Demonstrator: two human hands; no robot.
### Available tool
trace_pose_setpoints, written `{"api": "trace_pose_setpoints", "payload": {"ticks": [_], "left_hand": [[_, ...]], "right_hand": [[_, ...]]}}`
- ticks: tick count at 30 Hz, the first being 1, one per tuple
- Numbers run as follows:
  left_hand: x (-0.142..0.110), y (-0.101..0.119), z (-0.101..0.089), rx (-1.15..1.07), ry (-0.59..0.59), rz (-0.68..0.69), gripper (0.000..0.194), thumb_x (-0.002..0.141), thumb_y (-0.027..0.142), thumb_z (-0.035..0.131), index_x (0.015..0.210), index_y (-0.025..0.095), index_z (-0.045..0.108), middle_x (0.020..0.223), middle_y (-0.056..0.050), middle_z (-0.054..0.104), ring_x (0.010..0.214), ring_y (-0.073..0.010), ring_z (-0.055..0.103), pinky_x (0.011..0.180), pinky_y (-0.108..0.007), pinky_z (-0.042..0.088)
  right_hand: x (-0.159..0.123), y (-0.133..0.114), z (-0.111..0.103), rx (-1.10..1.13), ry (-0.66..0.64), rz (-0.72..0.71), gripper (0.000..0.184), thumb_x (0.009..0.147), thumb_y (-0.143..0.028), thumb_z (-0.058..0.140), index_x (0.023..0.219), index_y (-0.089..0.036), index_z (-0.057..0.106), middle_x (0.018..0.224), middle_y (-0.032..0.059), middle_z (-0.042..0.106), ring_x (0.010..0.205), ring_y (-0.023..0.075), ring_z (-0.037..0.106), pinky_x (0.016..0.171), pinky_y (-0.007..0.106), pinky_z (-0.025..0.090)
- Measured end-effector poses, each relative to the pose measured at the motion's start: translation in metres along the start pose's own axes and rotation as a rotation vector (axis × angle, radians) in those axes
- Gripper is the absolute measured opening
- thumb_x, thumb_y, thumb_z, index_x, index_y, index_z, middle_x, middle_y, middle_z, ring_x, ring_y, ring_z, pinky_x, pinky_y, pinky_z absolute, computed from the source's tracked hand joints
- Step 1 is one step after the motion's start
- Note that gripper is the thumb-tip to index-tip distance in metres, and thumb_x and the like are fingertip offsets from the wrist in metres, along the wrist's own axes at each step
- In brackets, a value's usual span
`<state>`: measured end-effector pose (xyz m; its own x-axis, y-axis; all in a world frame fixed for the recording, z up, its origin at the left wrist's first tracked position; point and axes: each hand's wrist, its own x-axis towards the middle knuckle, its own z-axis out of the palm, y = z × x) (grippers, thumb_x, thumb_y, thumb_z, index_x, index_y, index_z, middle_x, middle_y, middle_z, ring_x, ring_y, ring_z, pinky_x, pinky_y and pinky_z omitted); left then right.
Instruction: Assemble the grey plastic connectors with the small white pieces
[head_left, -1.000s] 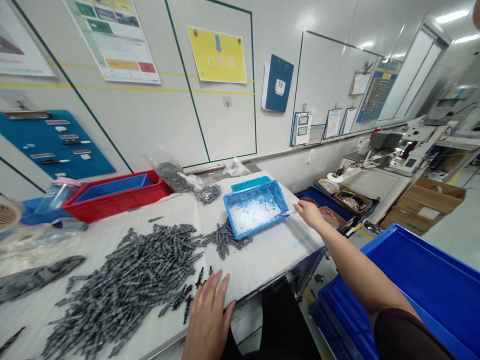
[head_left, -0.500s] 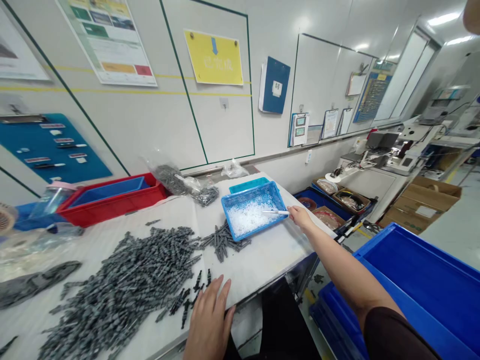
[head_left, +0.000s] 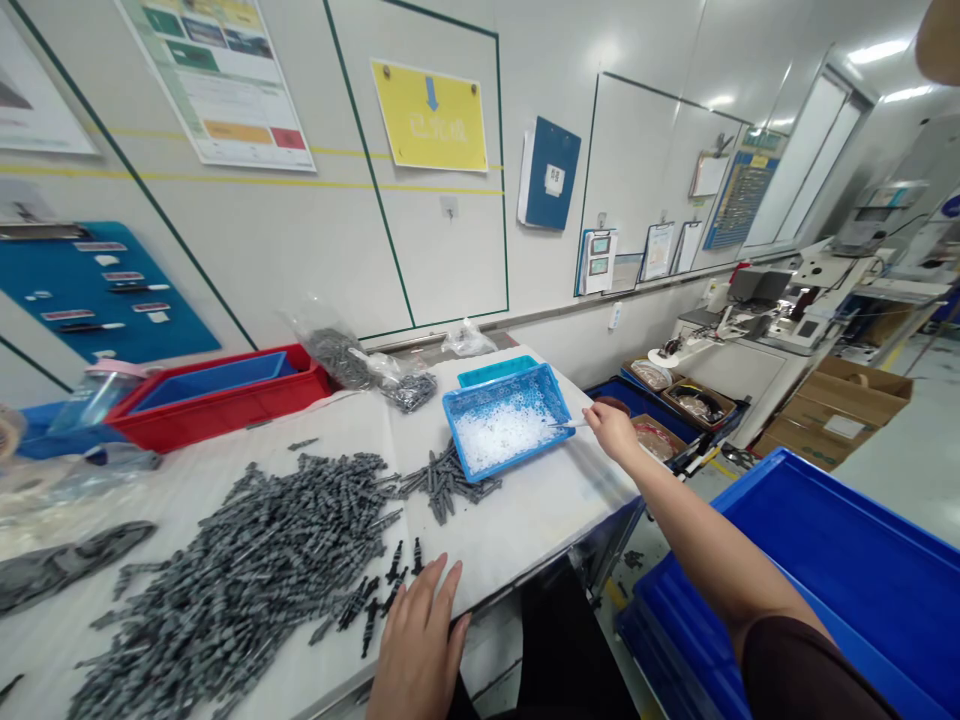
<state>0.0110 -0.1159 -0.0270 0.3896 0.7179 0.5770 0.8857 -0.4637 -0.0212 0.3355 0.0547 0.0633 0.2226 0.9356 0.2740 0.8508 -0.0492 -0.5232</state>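
My right hand [head_left: 611, 430] is closed around a thin, pale, pen-like tool [head_left: 576, 424] at the right rim of a blue tray [head_left: 459, 440]. The tool's tip reaches into the tray, over the small white translucent rings [head_left: 499, 430] heaped inside; its exact kind is hard to make out. My left hand [head_left: 418, 635] lies with fingers spread at the table's front edge, holding nothing. Just beyond its fingertips are several black ribbed parts [head_left: 371, 610]. The blue tray is tilted, its left side beside a small pile of grey parts [head_left: 442, 480].
A large heap of grey ribbed parts [head_left: 247, 570] covers the left of the table. Behind it stand a red bin [head_left: 225, 410] and plastic bags of parts [head_left: 337, 355]. A teal tray [head_left: 495, 372] sits behind the blue one. Large blue crates [head_left: 817, 560] stand at right.
My right hand has drawn slightly right, away from the tray, and the tool has moved with it, showing less over the rings. My left hand is nearly still.
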Motion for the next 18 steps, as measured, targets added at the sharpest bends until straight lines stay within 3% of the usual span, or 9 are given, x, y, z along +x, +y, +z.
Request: {"api": "trace_pose_setpoints", "payload": {"ticks": [10,14,18], "left_hand": [[-0.003,-0.002,0.003,0.011,0.009,-0.017,0.036,0.088,0.027,0.039,0.122,0.018,0.047,0.118,-0.011,0.059,0.106,-0.0258,0.056,0.087,-0.042,0.043],[-0.002,0.0,0.001,0.008,0.008,-0.014,0.035,0.089,0.028,0.038,0.121,0.018,0.047,0.117,-0.012,0.059,0.104,-0.0258,0.057,0.086,-0.042,0.044],[-0.002,0.001,0.0,-0.005,0.013,-0.006,0.035,0.089,0.028,0.037,0.12,0.017,0.048,0.116,-0.012,0.06,0.103,-0.0258,0.057,0.085,-0.042,0.045]], "right_hand": [[0.0,-0.021,-0.002,-0.127,-0.034,-0.017,0.023,0.086,-0.029,0.048,0.07,-0.019,0.06,0.073,0.0071,0.065,0.07,0.0191,0.056,0.053,0.025,0.022],[0.003,-0.028,0.011,-0.067,-0.032,-0.029,0.021,0.084,-0.027,0.05,0.066,-0.02,0.058,0.071,0.0062,0.064,0.072,0.0198,0.056,0.055,0.025,0.025],[0.006,-0.025,0.025,0.081,-0.046,-0.014,0.028,0.081,-0.029,0.048,0.054,-0.02,0.047,0.056,0.0014,0.056,0.06,0.0163,0.052,0.052,0.024,0.027]]}}
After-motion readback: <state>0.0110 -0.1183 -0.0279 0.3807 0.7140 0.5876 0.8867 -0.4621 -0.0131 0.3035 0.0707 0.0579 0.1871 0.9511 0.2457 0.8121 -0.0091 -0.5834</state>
